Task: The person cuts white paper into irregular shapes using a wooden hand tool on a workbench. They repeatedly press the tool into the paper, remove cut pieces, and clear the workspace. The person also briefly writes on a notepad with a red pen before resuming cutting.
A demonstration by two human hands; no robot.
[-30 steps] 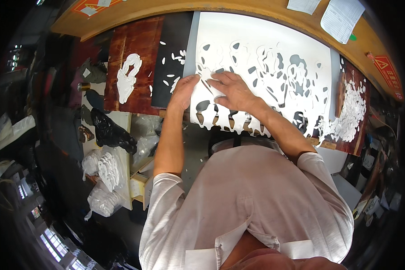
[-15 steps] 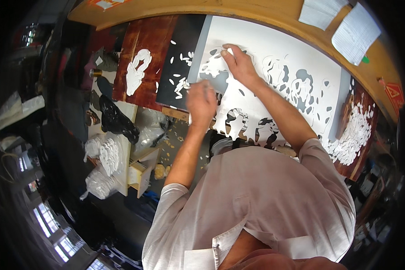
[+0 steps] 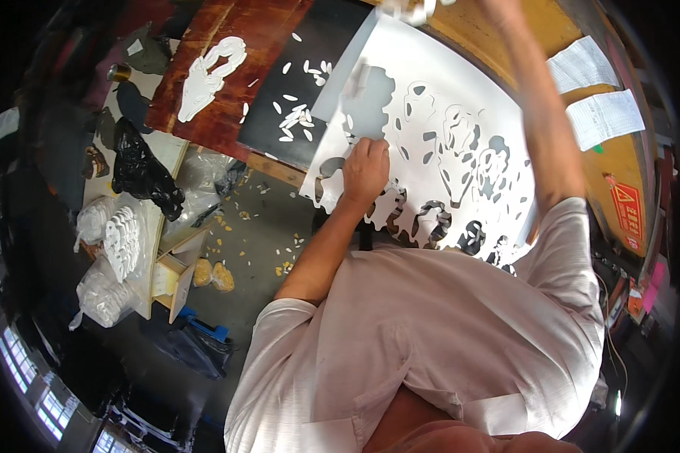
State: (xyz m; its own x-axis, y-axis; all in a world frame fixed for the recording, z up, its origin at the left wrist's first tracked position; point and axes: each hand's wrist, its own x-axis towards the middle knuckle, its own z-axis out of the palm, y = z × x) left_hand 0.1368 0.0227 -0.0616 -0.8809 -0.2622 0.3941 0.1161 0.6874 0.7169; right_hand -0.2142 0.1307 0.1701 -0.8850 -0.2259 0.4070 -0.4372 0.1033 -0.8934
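A large white sheet with many curvy cut-outs lies over the worktable, its near edge cut into ragged lobes. My left hand is closed at the sheet's left part, fingers curled and pinching it beside a large grey-showing gap. My right arm stretches far forward, and the right hand is blurred and mostly cut off by the top edge. Close to it, a white cut piece shows at the top; whether the fingers hold it is hidden. Small white oval bits lie scattered on the black board.
Stacked white looped cut-outs rest on the reddish-brown board at left. A side stand holds bagged white pieces and a black plastic bag. A yellow ledge bearing papers borders the far right side.
My right hand has swung up and forward off the sheet. My left hand has moved right onto the sheet. A larger gap now shows at its upper left, and the whole view has shifted.
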